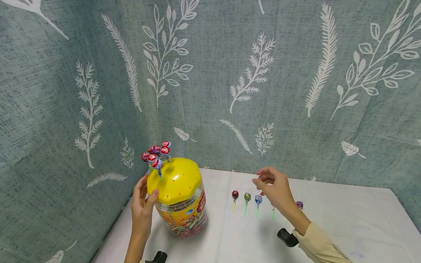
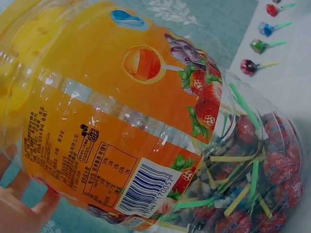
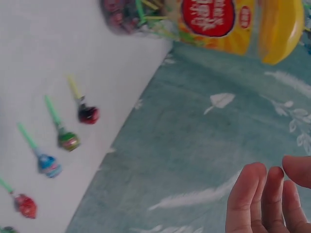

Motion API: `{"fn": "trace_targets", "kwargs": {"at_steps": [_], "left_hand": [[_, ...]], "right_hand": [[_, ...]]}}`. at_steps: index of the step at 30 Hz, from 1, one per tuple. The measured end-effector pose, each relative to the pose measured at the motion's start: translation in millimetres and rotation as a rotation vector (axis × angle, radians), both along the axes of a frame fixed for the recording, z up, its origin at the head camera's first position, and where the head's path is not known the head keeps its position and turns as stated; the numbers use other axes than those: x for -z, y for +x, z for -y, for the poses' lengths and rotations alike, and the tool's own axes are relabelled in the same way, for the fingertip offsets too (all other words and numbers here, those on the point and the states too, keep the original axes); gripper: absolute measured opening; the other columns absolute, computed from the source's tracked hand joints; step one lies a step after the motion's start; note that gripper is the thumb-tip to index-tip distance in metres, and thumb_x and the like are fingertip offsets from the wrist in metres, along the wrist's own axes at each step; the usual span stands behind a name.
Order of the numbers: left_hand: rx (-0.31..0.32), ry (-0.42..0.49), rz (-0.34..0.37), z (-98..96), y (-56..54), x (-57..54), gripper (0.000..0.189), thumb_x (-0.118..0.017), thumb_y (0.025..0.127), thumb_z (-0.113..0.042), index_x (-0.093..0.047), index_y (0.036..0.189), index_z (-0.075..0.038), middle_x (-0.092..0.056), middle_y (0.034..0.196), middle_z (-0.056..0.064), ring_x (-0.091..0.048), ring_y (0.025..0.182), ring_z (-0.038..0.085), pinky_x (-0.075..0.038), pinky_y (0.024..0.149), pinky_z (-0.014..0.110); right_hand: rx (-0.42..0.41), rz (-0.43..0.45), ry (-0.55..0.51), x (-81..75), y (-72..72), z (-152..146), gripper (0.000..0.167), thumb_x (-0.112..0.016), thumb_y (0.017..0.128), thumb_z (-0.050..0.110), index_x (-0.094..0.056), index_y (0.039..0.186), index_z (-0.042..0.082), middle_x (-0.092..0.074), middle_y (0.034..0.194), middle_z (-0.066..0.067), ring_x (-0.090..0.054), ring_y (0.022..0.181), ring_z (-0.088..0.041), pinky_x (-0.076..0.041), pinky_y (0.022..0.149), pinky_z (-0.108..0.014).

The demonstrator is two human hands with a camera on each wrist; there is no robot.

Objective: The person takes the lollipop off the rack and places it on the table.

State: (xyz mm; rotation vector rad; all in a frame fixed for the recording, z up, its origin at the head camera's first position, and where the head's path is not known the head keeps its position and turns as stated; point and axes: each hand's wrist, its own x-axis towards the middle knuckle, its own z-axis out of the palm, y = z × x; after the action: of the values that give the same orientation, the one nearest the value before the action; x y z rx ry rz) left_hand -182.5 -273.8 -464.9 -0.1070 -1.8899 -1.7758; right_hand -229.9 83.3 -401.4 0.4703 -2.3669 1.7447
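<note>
A clear candy jar point(image 1: 185, 218) with a yellow lid point(image 1: 182, 183) stands at the left of the table. My left hand point(image 1: 144, 202) grips it at the lid's edge, thumb in front and fingers round the left side. Several red-wrapped lollipops point(image 1: 152, 158) stick up from holes in the lid. In the left wrist view, more lollipops point(image 2: 282, 165) fill the jar's lower part. My right hand point(image 1: 274, 190) hovers near a row of loose lollipops, fingers loosely bent and holding nothing. That row includes a dark red lollipop point(image 3: 89, 114), a green one point(image 3: 68, 140) and a blue one point(image 3: 48, 165).
A red lollipop point(image 3: 25, 206) lies farther along the row, mostly behind my right hand in the head view. Past my right wrist shows a purple lollipop point(image 1: 299, 204). A grey-green leaf-patterned cloth point(image 1: 206, 86) hangs behind and left of the white table point(image 1: 238, 249).
</note>
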Motion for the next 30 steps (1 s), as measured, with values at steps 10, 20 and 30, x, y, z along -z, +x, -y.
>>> {"fn": "trace_targets", "kwargs": {"at_steps": [10, 20, 30], "left_hand": [[0.006, 0.001, -0.007, 1.4, -0.3, 1.6, 0.056, -0.051, 0.093, -0.01, -0.031, 0.146, -0.009, -0.035, 0.146, 0.002, -0.03, 0.135, 0.019, -0.037, 0.097, 0.015], [0.004, 0.009, 0.003, 1.4, -1.3, 0.7, 0.055, -0.051, 0.094, -0.011, -0.032, 0.145, -0.012, -0.036, 0.145, 0.001, -0.032, 0.133, 0.019, -0.038, 0.096, 0.016], [0.008, 0.017, -0.01, 0.6, -0.4, -0.1, 0.056, -0.051, 0.093, -0.009, -0.031, 0.145, -0.008, -0.036, 0.144, 0.003, -0.036, 0.13, 0.019, -0.04, 0.095, 0.016]], "right_hand": [[-0.043, -0.01, -0.033, -29.3, 9.0, 22.4, 0.016, -0.064, 0.087, 0.0, -0.058, 0.102, -0.005, -0.062, 0.086, -0.022, -0.061, 0.075, -0.036, -0.054, 0.063, -0.045], [-0.105, -0.056, -0.106, -36.3, 6.4, 41.6, 0.016, -0.066, 0.085, 0.0, -0.059, 0.1, -0.003, -0.063, 0.085, -0.019, -0.062, 0.073, -0.029, -0.053, 0.062, -0.047], [-0.159, -0.086, -0.161, -30.2, -3.6, 63.2, 0.019, -0.069, 0.085, 0.006, -0.06, 0.101, 0.001, -0.064, 0.086, -0.014, -0.062, 0.072, -0.024, -0.055, 0.06, -0.039]]}}
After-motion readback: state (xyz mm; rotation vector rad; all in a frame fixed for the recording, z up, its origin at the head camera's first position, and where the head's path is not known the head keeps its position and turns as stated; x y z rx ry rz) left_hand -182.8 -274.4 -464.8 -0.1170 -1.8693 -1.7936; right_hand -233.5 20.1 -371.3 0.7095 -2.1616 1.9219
